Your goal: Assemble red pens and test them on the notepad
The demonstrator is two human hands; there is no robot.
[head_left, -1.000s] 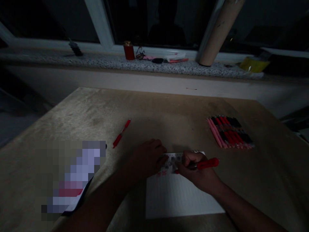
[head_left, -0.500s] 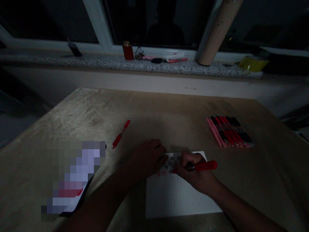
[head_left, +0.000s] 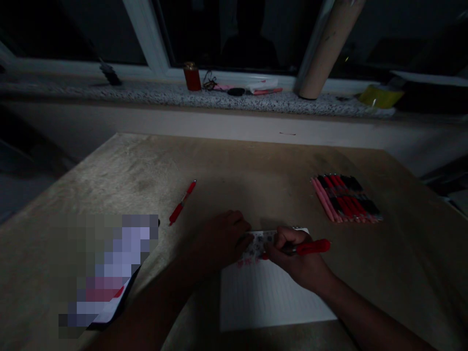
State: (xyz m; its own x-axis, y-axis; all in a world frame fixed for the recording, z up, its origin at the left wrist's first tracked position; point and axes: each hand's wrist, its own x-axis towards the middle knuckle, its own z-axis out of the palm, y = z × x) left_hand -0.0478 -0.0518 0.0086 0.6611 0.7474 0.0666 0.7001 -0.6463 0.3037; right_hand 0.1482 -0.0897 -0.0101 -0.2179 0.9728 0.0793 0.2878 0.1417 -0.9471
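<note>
My right hand [head_left: 300, 256] is closed around a red pen [head_left: 313, 247], its tip end down near the page and its back end pointing right. Beneath lies a lined spiral notepad [head_left: 270, 297], with dark marks across its top and a short row of red marks [head_left: 248, 262] below them. My left hand [head_left: 224, 239] rests over the notepad's upper left edge, fingers loosely bent and apart from the pen. Shadow hides part of its fingertips. A second red pen [head_left: 182, 204] lies on the table beyond my left forearm.
A row of pink, black and red pens [head_left: 345, 199] lies at the right of the table [head_left: 234, 161]. A phone-like device [head_left: 117, 297], partly pixelated, is at the left. On the windowsill [head_left: 153, 92] stand a red jar [head_left: 192, 78], a cardboard tube [head_left: 325, 53] and yellow tape [head_left: 380, 96].
My right hand and its pen have shifted very slightly right over the page, and a little more of the red row shows. My left hand stays in place on the notepad.
</note>
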